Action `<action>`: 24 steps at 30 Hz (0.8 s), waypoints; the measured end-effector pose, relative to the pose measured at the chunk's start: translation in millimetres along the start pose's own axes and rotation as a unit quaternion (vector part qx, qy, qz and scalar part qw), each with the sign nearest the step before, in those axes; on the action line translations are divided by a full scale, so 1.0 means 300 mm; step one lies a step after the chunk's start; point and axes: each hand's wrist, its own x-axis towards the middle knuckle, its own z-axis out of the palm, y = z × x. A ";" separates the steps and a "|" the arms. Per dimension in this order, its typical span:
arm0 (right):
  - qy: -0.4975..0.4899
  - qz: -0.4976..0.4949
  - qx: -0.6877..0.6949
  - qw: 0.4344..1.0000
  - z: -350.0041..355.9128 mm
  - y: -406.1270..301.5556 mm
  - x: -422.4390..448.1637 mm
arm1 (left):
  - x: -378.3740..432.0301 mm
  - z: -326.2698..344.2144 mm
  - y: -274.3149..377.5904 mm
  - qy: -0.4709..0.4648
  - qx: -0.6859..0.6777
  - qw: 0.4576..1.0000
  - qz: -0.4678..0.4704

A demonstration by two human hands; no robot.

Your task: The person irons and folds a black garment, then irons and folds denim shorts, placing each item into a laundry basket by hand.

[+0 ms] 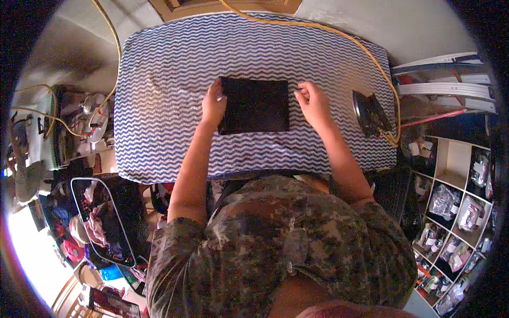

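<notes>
A dark rectangle, which looks like folded black cloth (pixel 254 105), lies flat on the table cover (pixel 167 147) with its blue and white zigzag stripes. My left hand (pixel 213 103) is at its left edge, the thumb along the top side and the fingers curled at the upper left corner. Just off the right edge, my right hand (pixel 313 101) hovers with bent fingers, apart from the cloth. Whether something small sits between those fingertips is too blurred to see. A dark clothes iron (pixel 370 114) rests at the table's right end.
A yellow cord (pixel 350 36) runs over the table's far side and down to the iron. Cubby shelves (pixel 451 163) with plastic-wrapped packets stand at the right. On the left are a wire-rimmed hamper (pixel 116 210) holding clothes and a white pedestal fan (pixel 98 119).
</notes>
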 end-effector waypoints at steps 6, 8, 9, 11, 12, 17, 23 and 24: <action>0.025 -0.106 -0.173 0.979 0.243 -0.040 -0.042 | -0.076 0.179 0.133 0.002 0.330 0.915 0.232; 0.024 -0.091 -0.203 0.975 0.319 -0.035 -0.068 | -0.081 0.199 0.114 -0.019 0.404 0.890 0.212; 0.026 -0.088 -0.204 0.975 0.331 -0.021 -0.076 | -0.076 0.183 0.088 -0.018 0.403 0.898 0.179; -0.035 -0.018 -0.224 0.974 0.348 -0.004 -0.088 | -0.077 0.179 0.081 -0.025 0.431 0.893 0.128; -0.035 -0.019 -0.223 0.974 0.353 0.000 -0.083 | -0.063 0.181 0.062 -0.025 0.432 0.892 0.128; 0.067 0.139 0.060 0.986 0.316 0.123 -0.076 | -0.021 0.045 -0.033 0.130 -0.025 0.984 0.117; -0.082 0.333 0.319 0.884 0.273 0.124 -0.038 | -0.114 -0.217 -0.141 0.227 -0.428 0.859 -0.165; -0.119 0.361 0.410 0.829 0.265 0.129 -0.025 | -0.136 -0.225 -0.150 0.217 -0.427 0.859 -0.182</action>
